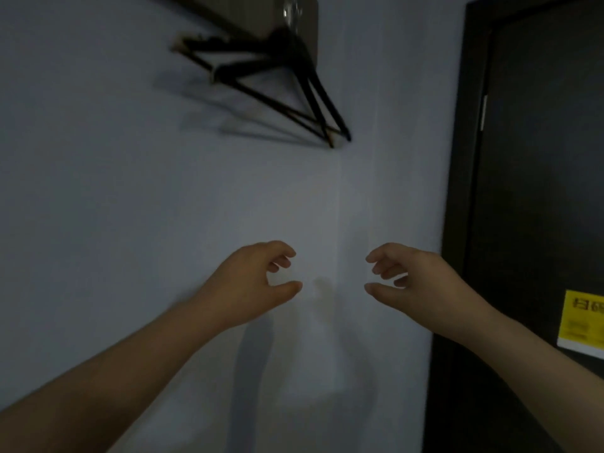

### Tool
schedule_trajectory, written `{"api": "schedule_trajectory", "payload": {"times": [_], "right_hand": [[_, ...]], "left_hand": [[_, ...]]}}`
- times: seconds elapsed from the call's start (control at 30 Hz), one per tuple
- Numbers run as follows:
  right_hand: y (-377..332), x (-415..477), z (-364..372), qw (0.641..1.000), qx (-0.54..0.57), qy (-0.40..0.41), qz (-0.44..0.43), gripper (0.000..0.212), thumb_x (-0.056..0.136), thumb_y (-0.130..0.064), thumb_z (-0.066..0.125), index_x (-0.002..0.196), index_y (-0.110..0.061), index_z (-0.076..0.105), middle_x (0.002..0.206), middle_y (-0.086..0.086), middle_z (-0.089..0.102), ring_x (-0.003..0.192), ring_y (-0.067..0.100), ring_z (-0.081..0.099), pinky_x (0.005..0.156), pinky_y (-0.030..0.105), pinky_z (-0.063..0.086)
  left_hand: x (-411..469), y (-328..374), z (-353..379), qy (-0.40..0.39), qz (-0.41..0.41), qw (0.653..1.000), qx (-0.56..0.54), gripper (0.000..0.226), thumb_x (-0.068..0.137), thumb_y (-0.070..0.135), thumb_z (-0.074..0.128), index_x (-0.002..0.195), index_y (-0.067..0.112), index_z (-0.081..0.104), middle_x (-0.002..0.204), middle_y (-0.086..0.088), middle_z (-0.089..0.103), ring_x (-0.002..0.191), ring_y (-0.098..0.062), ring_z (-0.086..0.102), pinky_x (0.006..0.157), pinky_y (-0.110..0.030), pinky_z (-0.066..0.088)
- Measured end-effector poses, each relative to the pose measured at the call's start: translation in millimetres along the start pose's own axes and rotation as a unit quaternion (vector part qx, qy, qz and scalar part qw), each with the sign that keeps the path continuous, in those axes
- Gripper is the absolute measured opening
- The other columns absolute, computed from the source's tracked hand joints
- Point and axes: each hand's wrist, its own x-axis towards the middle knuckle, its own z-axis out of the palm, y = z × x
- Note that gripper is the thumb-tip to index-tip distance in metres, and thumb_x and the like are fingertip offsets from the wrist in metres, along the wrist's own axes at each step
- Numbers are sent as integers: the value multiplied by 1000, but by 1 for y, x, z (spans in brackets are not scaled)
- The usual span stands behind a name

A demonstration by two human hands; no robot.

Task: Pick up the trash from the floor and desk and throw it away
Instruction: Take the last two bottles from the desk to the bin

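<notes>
Facing pale grey-blue wall (98, 197); no trash, no floor, no bench in view, so progress of task cannot be read. Judging by empty hands, nothing is carried now, and pick-up work probably remains. Left hand (258, 282) and right hand (415, 282) raised side by side before wall, apart, fingers loosely curled, grasping nothing. Black plastic clothes hangers (277, 89) hang high above hands. Dark door (539, 191) with yellow paper sticker (581, 322) just right of right hand. Where trash lies: cannot tell.
</notes>
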Motion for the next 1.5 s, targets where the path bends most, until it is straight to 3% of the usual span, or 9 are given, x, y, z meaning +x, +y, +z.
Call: {"api": "schedule_trajectory", "payload": {"times": [0.07, 0.37, 0.5, 0.87, 1.13, 1.5], "right_hand": [[-9, 1, -17, 999, 23, 10, -25, 32, 79, -38, 71, 108, -38, 57, 95, -20, 60, 90, -8, 56, 73, 6, 46], [-31, 2, -24, 992, 65, 26, -108, 31, 76, -40, 72, 105, -38, 59, 91, -21, 60, 91, -10, 54, 75, 10, 47], [-49, -3, -18, 988, 81, 13, -133, 29, 78, -40, 72, 105, -37, 60, 93, -20, 61, 90, -6, 56, 78, 15, 49], [-187, -22, 13, 948, 193, -42, -251, 27, 76, -39, 71, 101, -38, 61, 92, -21, 62, 92, -6, 57, 77, 16, 49], [-332, -57, 73, 874, 262, -146, -381, 30, 79, -41, 68, 108, -39, 59, 98, -23, 60, 95, -8, 55, 87, 21, 48], [-491, -134, 86, 680, 401, -223, -571, 32, 79, -44, 66, 109, -40, 58, 99, -24, 59, 96, -8, 54, 85, 22, 49]], "left_hand": [[-3, 15, -20, 26, 3, 1000, 16, 42, 78, 41, 72, 117, 32, 58, 105, 19, 62, 94, 3, 57, 80, -20, 51], [-35, 53, -60, 69, -15, 994, 81, 36, 78, 44, 69, 112, 36, 58, 103, 23, 61, 95, 9, 55, 78, -11, 48], [-61, 58, -81, 64, -34, 991, 113, 38, 79, 43, 68, 115, 34, 58, 105, 22, 61, 96, 7, 56, 81, -16, 49], [-195, 63, -191, 99, -154, 955, 234, 42, 79, 50, 64, 118, 38, 56, 108, 24, 59, 99, 7, 56, 88, -23, 50], [-350, 97, -282, 113, -335, 854, 382, 44, 80, 57, 60, 120, 42, 51, 110, 27, 56, 97, 8, 53, 87, -15, 47], [-467, 222, -331, 203, -499, 676, 503, 43, 77, 47, 68, 117, 32, 59, 109, 18, 62, 96, 3, 59, 88, -26, 51]]}}
